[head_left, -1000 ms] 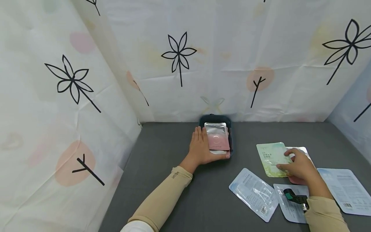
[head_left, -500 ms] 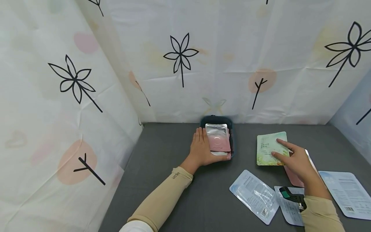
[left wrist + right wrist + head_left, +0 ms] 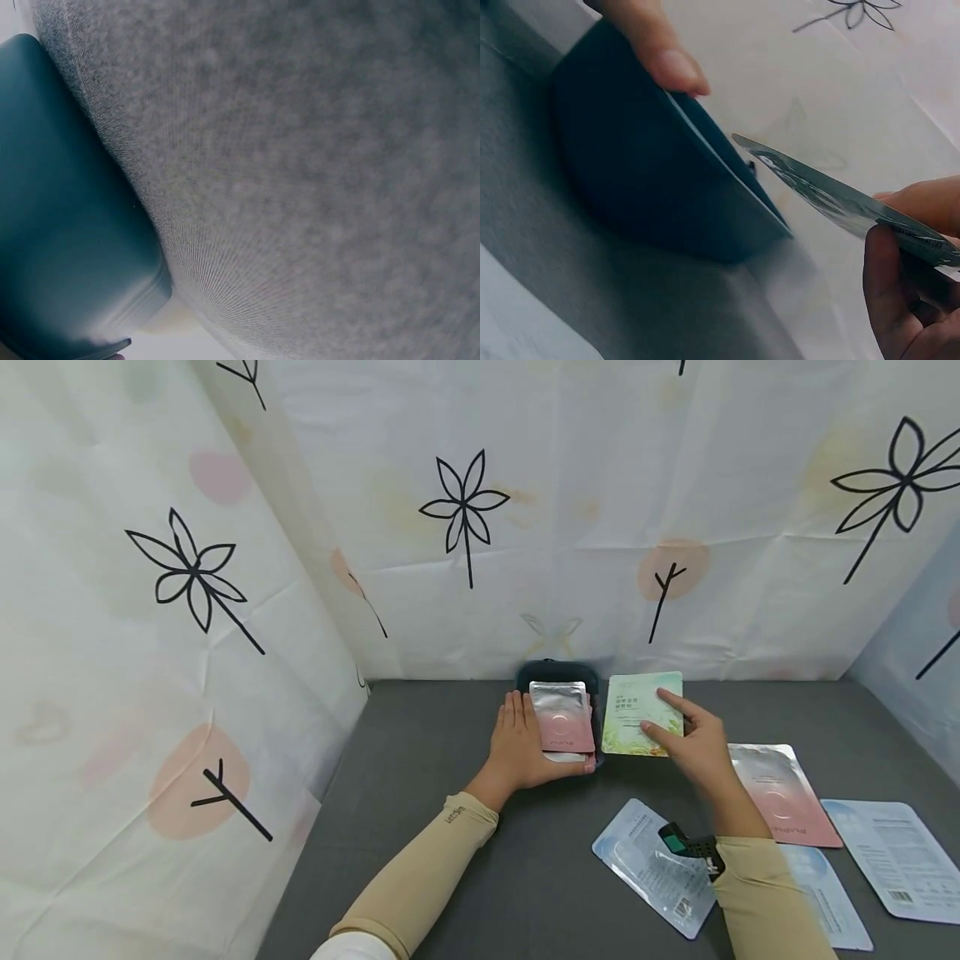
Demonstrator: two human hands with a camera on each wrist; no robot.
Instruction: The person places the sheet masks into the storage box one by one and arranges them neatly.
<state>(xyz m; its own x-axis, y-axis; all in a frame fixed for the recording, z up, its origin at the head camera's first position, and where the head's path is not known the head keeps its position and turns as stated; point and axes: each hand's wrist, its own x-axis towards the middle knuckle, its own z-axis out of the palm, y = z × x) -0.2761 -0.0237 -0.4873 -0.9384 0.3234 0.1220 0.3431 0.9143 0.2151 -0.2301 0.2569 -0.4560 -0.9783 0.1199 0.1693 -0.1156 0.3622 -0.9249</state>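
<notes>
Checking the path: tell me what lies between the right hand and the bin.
In the head view, the green packet that the right hand holds lies between it and the bin.

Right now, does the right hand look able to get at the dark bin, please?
Probably yes: the right hand pinches the green packet just right of the bin, with nothing visible between packet and bin. The left hand lies along its left and near sides.

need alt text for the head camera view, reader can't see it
A person's right hand holds a green packet beside a dark bin, which the left hand rests against. A silver-and-pink packet lies in the bin; another like it and three pale blue packets lie on the gray table, before a white cloth with black floral drawings.
</notes>
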